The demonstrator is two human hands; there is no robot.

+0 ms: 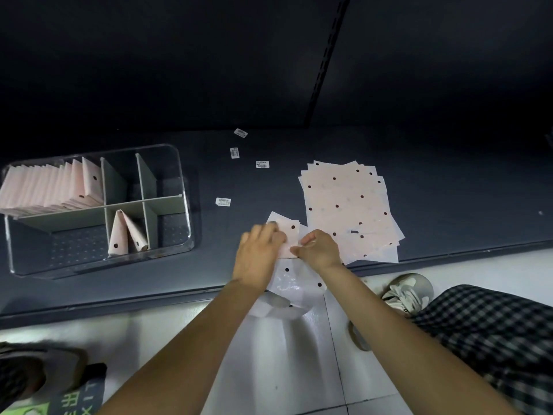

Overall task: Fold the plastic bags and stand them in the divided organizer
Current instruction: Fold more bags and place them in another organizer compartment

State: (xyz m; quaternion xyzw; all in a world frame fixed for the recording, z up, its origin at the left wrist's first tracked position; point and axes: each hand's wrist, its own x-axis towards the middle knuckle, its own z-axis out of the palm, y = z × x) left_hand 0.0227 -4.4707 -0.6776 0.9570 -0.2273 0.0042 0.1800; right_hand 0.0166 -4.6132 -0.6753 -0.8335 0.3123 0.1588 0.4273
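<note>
Dark shelf [419, 187] holds clear divided organizer [182, 187] far left, folded bags [45, 190] upright in its far-left compartment. Flat bag stack [344, 202] right. Left hand [257, 253] presses pink bag [287, 235] at near edge, fingers flat; right hand [318, 250] pinches its fold.

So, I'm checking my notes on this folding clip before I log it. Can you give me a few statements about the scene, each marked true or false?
1. Both hands, left hand and right hand, are on the bag being folded. True.
2. The organizer holds no bags. False: folded bags fill its far left compartment, and two more stand in a near one.
3. The stack of flat bags lies right of the hands. True.
4. The small labels lie inside the organizer. False: they lie on the dark surface.
</note>
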